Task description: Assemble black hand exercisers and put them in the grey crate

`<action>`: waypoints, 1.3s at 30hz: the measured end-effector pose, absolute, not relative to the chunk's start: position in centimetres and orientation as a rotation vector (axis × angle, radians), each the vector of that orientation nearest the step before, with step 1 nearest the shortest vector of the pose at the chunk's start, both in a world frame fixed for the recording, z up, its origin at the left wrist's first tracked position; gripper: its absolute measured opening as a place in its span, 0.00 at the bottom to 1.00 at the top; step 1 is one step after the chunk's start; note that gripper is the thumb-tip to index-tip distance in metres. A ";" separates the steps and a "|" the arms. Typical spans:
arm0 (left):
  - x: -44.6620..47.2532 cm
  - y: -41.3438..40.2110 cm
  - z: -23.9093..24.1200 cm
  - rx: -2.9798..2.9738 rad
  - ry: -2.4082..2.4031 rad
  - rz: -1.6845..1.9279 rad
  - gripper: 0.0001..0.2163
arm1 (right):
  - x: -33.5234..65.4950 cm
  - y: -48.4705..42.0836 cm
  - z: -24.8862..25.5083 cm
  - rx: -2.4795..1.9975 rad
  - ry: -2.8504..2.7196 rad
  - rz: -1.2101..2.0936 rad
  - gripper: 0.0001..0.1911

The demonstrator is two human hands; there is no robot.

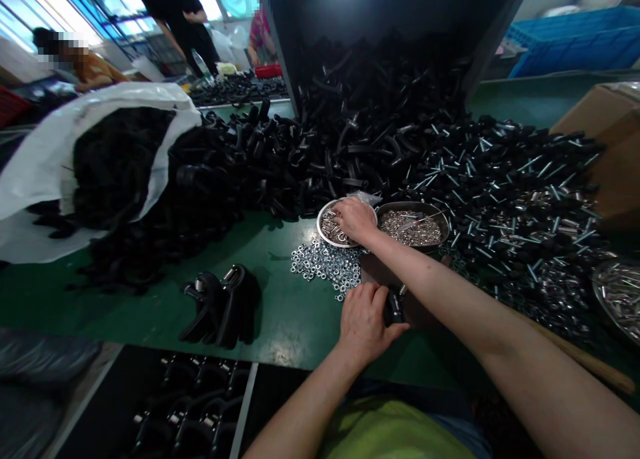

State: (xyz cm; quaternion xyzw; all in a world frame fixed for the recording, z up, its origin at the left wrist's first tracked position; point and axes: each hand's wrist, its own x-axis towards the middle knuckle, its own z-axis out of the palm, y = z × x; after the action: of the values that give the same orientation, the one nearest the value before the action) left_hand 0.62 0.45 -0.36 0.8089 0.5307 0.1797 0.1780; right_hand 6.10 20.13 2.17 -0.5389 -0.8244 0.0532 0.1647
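Observation:
My left hand is closed around a small black plastic part with a metal spring end, near the front of the green table. My right hand reaches forward into a round metal dish of small metal pieces, fingers curled down into it; what they pinch is hidden. A second metal dish of shiny small parts stands just right of it. A loose heap of silver nuts lies on the table between my hands.
A huge pile of black curved handles and black parts with metal bolts covers the back. A white sack spills black parts at left. Assembled black grips lie at front left. A cardboard box is at right. People work in the background.

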 end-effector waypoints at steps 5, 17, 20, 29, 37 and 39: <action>0.7 0.5 -0.1 2.294 1.498 0.493 0.28 | 5.4 20.4 1.8 -1.507 -2.322 0.226 0.11; 0.7 0.9 0.1 2.287 1.497 0.496 0.27 | 12.4 14.5 4.8 -1.361 -2.110 0.679 0.08; 0.7 1.0 0.2 2.272 1.506 0.494 0.26 | 15.9 10.4 4.2 -1.323 -2.121 0.820 0.06; 0.8 1.1 0.2 2.280 1.510 0.485 0.25 | 17.6 4.4 1.9 -1.385 -2.286 0.644 0.09; 0.8 1.0 -0.2 2.326 1.508 0.480 0.22 | 16.6 3.5 2.6 -1.212 -2.647 0.266 0.05; 0.8 1.0 -0.2 2.322 1.505 0.483 0.21 | 16.6 3.0 2.1 -1.213 -2.672 0.189 0.07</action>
State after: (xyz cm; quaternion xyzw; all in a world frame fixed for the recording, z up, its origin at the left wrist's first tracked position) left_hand 0.81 0.97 -0.25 0.8153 0.5283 0.1697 0.1656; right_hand 16.62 2.95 2.08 -0.4105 -0.9041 0.0639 0.1005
